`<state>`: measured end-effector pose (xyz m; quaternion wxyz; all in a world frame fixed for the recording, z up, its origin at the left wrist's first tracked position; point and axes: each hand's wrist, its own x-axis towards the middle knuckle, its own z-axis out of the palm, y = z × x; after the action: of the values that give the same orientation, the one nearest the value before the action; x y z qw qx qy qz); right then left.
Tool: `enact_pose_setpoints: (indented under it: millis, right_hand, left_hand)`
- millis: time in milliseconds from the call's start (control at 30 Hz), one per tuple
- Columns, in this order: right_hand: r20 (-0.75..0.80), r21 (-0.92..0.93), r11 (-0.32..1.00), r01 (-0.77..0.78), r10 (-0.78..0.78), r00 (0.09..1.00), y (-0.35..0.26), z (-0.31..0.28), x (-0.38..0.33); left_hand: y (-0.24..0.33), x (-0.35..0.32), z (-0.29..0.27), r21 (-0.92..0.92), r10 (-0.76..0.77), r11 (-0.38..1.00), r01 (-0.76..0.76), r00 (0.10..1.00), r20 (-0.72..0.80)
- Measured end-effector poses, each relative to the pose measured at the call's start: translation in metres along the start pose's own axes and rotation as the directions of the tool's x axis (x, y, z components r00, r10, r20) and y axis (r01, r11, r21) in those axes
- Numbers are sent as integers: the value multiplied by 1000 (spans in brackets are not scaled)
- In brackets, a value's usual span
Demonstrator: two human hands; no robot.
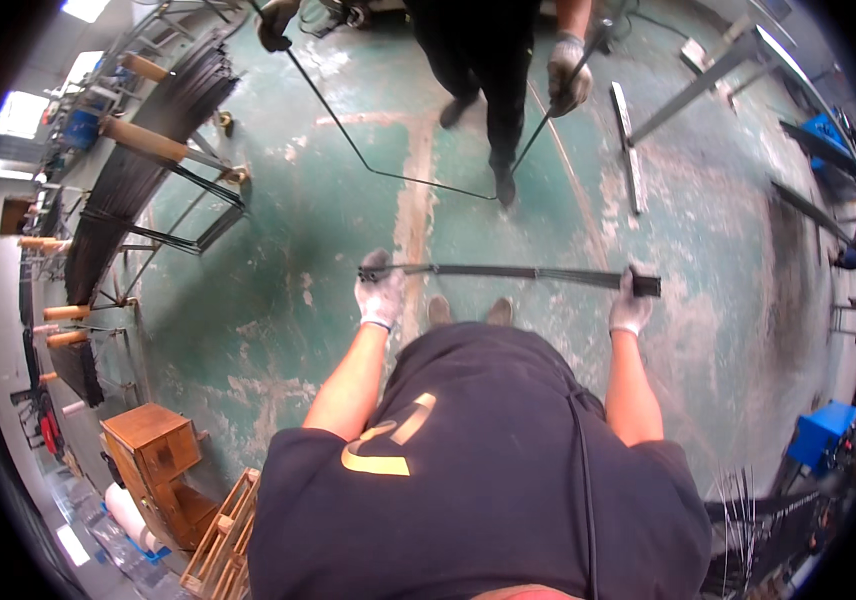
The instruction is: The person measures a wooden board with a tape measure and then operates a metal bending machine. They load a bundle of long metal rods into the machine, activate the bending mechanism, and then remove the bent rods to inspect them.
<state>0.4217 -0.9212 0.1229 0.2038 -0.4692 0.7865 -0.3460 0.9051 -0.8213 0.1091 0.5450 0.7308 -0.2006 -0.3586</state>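
Note:
A bundle of thin dark metal rods (508, 272) lies level in front of me, above the worn green floor. My left hand (380, 290), in a white glove, grips its left end. My right hand (631, 305), also gloved, grips it near the right end, where the rod tips stick out a little. Both arms reach forward from my dark shirt. Ahead, another person in dark trousers holds a long bent rod (388, 172) with two gloved hands (568, 72), its bend hanging near the floor.
A rack of long dark rods (138, 160) with wooden pegs stands at the left. A wooden box (153, 445) and a crate sit at lower left. Metal bars (626, 140) lie on the floor at upper right; a blue machine (820, 430) stands right.

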Motion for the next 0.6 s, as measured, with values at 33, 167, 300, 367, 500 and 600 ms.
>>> enact_pose_setpoints:
  millis: [33,167,300,367,500,600]
  right_hand:
    - [-7,33,999,14,-14,1000,6,0,1]
    - [13,112,993,38,-40,999,7,3,1]
    - [55,53,998,34,-37,998,5,-1,-1]
    - [57,26,999,37,-38,998,0,-1,-1]
    - [41,-17,998,66,-65,997,2,-2,-2]
    - [29,-57,991,123,-122,992,-2,-4,-4]
  left_hand:
    - [7,-1,2,-11,-25,1000,25,999,24]
    - [-14,10,-10,-29,85,996,-84,995,52]
    - [-12,8,-9,-36,62,998,-60,995,79]
    - [-10,8,-10,-25,75,997,-73,993,88]
    - [-5,4,-11,-34,69,997,-66,993,97]
    - [-10,3,-14,-46,81,996,-77,992,99]
